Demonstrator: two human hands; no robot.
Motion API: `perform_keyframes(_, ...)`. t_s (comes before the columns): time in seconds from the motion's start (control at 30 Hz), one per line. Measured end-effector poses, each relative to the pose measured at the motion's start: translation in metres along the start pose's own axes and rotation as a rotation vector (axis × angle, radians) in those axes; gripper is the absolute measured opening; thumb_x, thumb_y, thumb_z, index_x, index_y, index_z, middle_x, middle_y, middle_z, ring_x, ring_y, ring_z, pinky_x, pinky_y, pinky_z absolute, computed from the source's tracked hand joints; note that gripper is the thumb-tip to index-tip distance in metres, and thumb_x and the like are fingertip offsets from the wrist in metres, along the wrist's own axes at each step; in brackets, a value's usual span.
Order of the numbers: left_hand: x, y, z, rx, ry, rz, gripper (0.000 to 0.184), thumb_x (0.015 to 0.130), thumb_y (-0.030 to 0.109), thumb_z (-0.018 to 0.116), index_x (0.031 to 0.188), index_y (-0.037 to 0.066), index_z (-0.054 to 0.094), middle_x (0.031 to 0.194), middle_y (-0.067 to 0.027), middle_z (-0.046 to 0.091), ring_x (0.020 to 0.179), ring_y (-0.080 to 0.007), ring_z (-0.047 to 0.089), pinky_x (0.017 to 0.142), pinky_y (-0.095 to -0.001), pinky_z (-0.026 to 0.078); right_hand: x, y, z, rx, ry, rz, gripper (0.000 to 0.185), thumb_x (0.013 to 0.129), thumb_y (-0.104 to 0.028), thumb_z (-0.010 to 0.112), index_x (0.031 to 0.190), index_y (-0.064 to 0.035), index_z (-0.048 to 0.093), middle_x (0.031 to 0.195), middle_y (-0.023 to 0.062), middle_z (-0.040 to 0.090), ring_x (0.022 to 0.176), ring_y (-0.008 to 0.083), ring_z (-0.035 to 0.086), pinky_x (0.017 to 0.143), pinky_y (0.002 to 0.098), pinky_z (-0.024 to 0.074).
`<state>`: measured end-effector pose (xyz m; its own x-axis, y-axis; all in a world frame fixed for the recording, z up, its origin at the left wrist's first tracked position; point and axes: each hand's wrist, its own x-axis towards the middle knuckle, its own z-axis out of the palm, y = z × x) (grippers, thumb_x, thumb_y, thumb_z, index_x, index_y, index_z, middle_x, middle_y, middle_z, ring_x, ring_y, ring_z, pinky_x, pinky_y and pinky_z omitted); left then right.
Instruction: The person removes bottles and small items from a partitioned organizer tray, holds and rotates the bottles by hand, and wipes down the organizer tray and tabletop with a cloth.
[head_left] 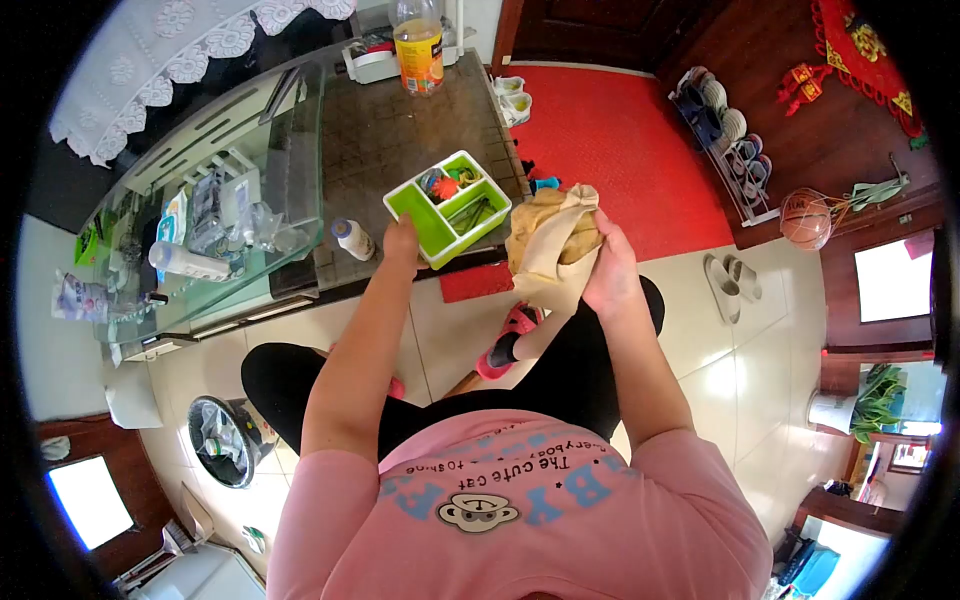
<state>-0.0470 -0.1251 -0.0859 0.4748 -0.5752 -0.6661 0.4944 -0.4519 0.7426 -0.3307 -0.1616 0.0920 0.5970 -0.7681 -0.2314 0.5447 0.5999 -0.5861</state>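
My left hand point(401, 246) is closed on the near left edge of a white and green divided box point(427, 232) at the dark tabletop's near edge. Small colourful items point(440, 184) lie in one far compartment, and thin dark items point(470, 214) lie in the right one. Bare green bottom shows in the large left compartment. My right hand point(612, 272) grips a tan and beige fabric bundle point(553, 243) above my lap, to the right of the box. Its folds hide part of my fingers. A small white bottle point(352, 240) stands just left of my left hand.
An orange-labelled drink bottle point(418, 50) stands at the table's point(360, 140) far end. A glass-topped stand point(290, 170) on the left carries bottles and packets. A lined bin point(220, 442) is at lower left; a shoe rack point(725, 140) and slippers point(730, 285) are to the right.
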Motion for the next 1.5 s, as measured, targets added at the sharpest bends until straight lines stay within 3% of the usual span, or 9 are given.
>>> perform_keyframes(0.1, -0.013, -0.006, -0.007, 0.353, 0.276, 0.470, 0.051, 0.090, 0.028, 0.049, 0.131, 0.000, 0.040, 0.119, -0.0185, 0.054, 0.105, -0.0338, 0.055, 0.092, -0.0454, 0.044, -0.003, 0.008, 0.003, 0.009, 0.021, 0.014, 0.045, 0.094, -0.030, 0.043, 0.129, -0.0031, 0.041, 0.128, 0.0153, 0.051, 0.116, 0.0295, 0.051, 0.100, 0.0442, 0.0401)
perform_keyframes(0.2, -0.120, -0.017, 0.016, 0.356, 0.036, 0.946, 0.043, 0.087, 0.017, 0.058, 0.124, -0.003, 0.047, 0.108, -0.0203, 0.058, 0.097, -0.0327, 0.056, 0.090, -0.0395, 0.043, -0.003, 0.025, 0.008, 0.060, -0.012, 0.059, 0.041, 0.091, -0.019, 0.047, 0.129, -0.0039, 0.041, 0.125, 0.0144, 0.052, 0.114, 0.0287, 0.052, 0.098, 0.0413, 0.0417)
perform_keyframes(0.23, -0.171, -0.001, 0.023, 0.112, -0.390, 0.636, 0.038, 0.088, 0.019, 0.058, 0.118, -0.002, 0.051, 0.106, -0.0160, 0.058, 0.096, -0.0270, 0.056, 0.087, -0.0356, 0.044, -0.003, 0.035, 0.009, 0.064, -0.012, 0.068, 0.041, 0.091, -0.019, 0.047, 0.129, -0.0039, 0.041, 0.125, 0.0144, 0.052, 0.114, 0.0287, 0.052, 0.098, 0.0413, 0.0417)
perform_keyframes(0.37, -0.192, 0.013, 0.002, 0.464, -0.235, 0.576, 0.030, 0.091, 0.020, 0.055, 0.111, -0.002, 0.052, 0.093, -0.0060, 0.058, 0.083, -0.0140, 0.053, 0.076, -0.0281, 0.045, -0.009, 0.060, 0.027, -0.079, -0.123, 0.084, 0.048, 0.082, -0.006, 0.055, 0.128, -0.0013, 0.040, 0.120, 0.0127, 0.053, 0.109, 0.0232, 0.054, 0.093, 0.0368, 0.0442)
perform_keyframes(0.63, -0.218, 0.072, -0.067, 0.172, -0.247, 0.537, 0.014, 0.097, 0.016, 0.042, 0.106, 0.007, 0.050, 0.087, 0.0000, 0.057, 0.077, -0.0089, 0.057, 0.067, -0.0244, 0.048, -0.006, 0.069, 0.035, -0.460, -0.307, 0.206, 0.039, 0.086, -0.015, 0.064, 0.120, -0.0021, 0.048, 0.114, 0.0070, 0.057, 0.103, 0.0180, 0.057, 0.092, 0.0334, 0.0450)
perform_keyframes(0.73, -0.239, 0.095, -0.077, 0.052, -0.253, 0.623, 0.012, 0.097, 0.018, 0.043, 0.102, 0.009, 0.050, 0.085, 0.0020, 0.055, 0.067, -0.0061, 0.053, 0.058, -0.0228, 0.044, -0.003, 0.076, 0.038, -0.459, -0.232, 0.185, 0.013, 0.091, -0.013, 0.056, 0.100, -0.0047, 0.057, 0.098, 0.0022, 0.061, 0.091, 0.0125, 0.061, 0.083, 0.0281, 0.0488)
perform_keyframes(1.0, -0.276, 0.134, -0.106, 0.439, 0.055, 0.904, 0.015, 0.094, 0.016, 0.050, 0.103, 0.004, 0.054, 0.087, 0.0021, 0.054, 0.080, -0.0077, 0.048, 0.074, -0.0212, 0.040, -0.012, 0.041, 0.051, -0.588, -0.205, 0.002, 0.015, 0.090, -0.018, 0.058, 0.096, -0.0048, 0.058, 0.087, -0.0012, 0.060, 0.080, 0.0081, 0.055, 0.074, 0.0221, 0.0417)
perform_keyframes(1.23, -0.276, 0.157, -0.122, 0.675, 0.139, 1.141, 0.013, 0.091, 0.015, 0.054, 0.096, 0.003, 0.057, 0.076, -0.0022, 0.055, 0.072, -0.0110, 0.049, 0.066, -0.0240, 0.042, -0.006, 0.003, 0.078, -0.791, -0.255, -0.174, 0.013, 0.089, -0.018, 0.058, 0.093, -0.0052, 0.057, 0.081, -0.0016, 0.058, 0.072, 0.0061, 0.052, 0.064, 0.0206, 0.0405)
perform_keyframes(1.5, -0.268, 0.184, -0.131, 0.622, 0.126, 1.058, 0.015, 0.090, 0.018, 0.055, 0.094, 0.003, 0.058, 0.074, -0.0018, 0.055, 0.070, -0.0094, 0.050, 0.062, -0.0263, 0.042, 0.002, -0.043, 0.115, -1.025, -0.213, -0.387, 0.014, 0.090, -0.022, 0.057, 0.090, -0.0080, 0.056, 0.080, -0.0053, 0.055, 0.071, 0.0038, 0.048, 0.064, 0.0190, 0.0372)
